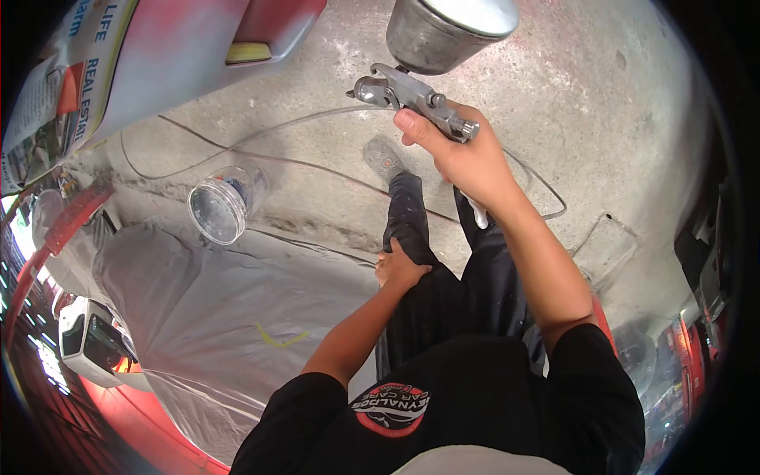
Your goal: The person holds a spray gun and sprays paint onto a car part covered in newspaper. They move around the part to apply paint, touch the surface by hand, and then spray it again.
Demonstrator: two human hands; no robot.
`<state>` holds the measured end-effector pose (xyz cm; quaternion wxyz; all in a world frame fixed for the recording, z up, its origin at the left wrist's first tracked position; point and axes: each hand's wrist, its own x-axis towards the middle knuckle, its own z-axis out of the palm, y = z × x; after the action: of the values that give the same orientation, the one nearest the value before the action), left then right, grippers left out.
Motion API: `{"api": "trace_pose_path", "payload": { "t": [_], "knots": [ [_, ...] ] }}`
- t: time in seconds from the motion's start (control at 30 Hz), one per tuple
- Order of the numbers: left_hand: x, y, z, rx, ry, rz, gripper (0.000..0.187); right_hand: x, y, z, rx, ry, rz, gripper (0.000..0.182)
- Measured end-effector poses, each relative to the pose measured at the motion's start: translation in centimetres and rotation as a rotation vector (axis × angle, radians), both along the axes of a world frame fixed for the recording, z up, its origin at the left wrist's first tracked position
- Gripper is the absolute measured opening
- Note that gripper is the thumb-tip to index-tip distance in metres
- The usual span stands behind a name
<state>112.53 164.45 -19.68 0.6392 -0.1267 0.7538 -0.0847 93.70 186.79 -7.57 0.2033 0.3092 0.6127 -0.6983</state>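
My right hand [475, 162] is closed round a metal spray gun [412, 99], its thumb along the gun's body. The nozzle points left, and a metal cup [443, 39] sits on the gun at the top of the view. The end of the handle shows below my palm. My left hand [402, 267] rests on my dark trouser leg near the knee, fingers and thumb apart. At the upper left is a panel [170, 67] with grey and reddish paint, edged by printed paper [89, 79].
A round clear container [218, 210] stands on the concrete floor [317, 142]. A thin hose [277, 123] loops across the floor near my feet. Translucent plastic sheeting [229, 309] covers the lower left, beside a red body edge. Dark and red objects line the right edge.
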Motion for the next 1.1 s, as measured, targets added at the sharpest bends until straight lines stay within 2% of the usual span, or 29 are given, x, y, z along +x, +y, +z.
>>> {"api": "trace_pose_path", "payload": {
  "t": [0.03,0.23,0.27,0.37,0.47,0.57,0.67,0.77,0.87,1.0,1.1],
  "knots": [
    [-0.1,0.1,0.1,-0.007,-0.007,0.001,0.125,0.1,-0.1,0.5,0.01,-0.006,-0.001,0.048],
    [0.0,-0.1,0.0,0.002,-0.008,0.021,0.126,0.2,-0.1,3.6,-0.078,0.332,0.012,0.043],
    [0.0,-0.1,0.1,0.003,-0.01,0.025,0.126,-0.1,0.6,5.2,-0.146,0.314,0.037,0.034],
    [0.0,-0.1,0.1,0.008,-0.007,0.034,0.126,0.0,-0.1,4.1,-0.049,0.503,-0.036,0.033],
    [0.3,-0.3,0.0,0.016,0.003,0.034,0.126,-0.2,-0.6,3.3,0.081,0.471,-0.048,0.033],
    [0.2,-0.3,0.0,0.022,0.008,0.037,0.125,0.3,0.5,3.8,0.012,0.339,0.145,0.036],
    [0.3,-0.3,0.1,0.018,0.006,0.034,0.125,1.0,0.2,3.4,-0.077,0.457,0.09,0.036],
    [0.4,-0.3,0.0,0.016,0.019,0.036,0.124,0.7,1.3,4.4,-0.005,0.364,0.067,0.036],
    [0.2,-0.2,0.2,0.015,0.021,0.046,0.124,0.4,2.5,4.7,0.163,0.329,0.027,0.043],
    [0.3,-0.2,0.2,0.013,0.024,0.042,0.124,0.1,2.6,5.1,0.331,0.382,-0.111,0.043],
    [0.1,0.0,0.0,0.008,0.025,0.042,0.124,0.4,2.4,6.1,0.217,0.384,-0.127,0.037]
  ]
}}
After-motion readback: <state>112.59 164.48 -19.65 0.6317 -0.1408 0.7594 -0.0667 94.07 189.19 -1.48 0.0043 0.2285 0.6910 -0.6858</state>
